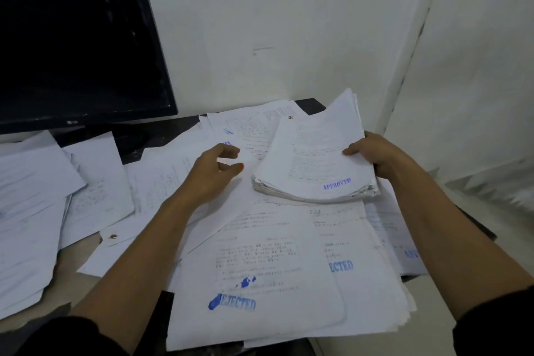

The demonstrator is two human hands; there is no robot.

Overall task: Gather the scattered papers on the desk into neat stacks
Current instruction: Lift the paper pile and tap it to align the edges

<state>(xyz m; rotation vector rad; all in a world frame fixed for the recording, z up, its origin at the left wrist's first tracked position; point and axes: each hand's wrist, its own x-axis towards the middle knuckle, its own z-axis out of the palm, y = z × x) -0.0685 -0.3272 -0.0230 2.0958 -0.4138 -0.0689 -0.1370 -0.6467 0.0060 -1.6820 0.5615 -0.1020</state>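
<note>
My right hand (372, 154) grips a thick stack of papers (315, 159) by its right edge, thumb on top; the top sheet bears a blue APPROVED stamp, and the stack is raised, tilted above the desk. My left hand (215, 170) hovers just left of the stack with fingers loosely curled and nothing in it. Beneath lie loose sheets: one with a blue REJECTED stamp (254, 283) near me, another REJECTED sheet (355, 243) to its right, and stamped sheets behind (245, 124).
A black monitor (78, 46) stands at the back left. More scattered papers (37, 199) cover the desk's left side. The white wall (289, 23) closes the back, and a wall corner runs down the right. The dark desk edge (476, 225) shows at the right.
</note>
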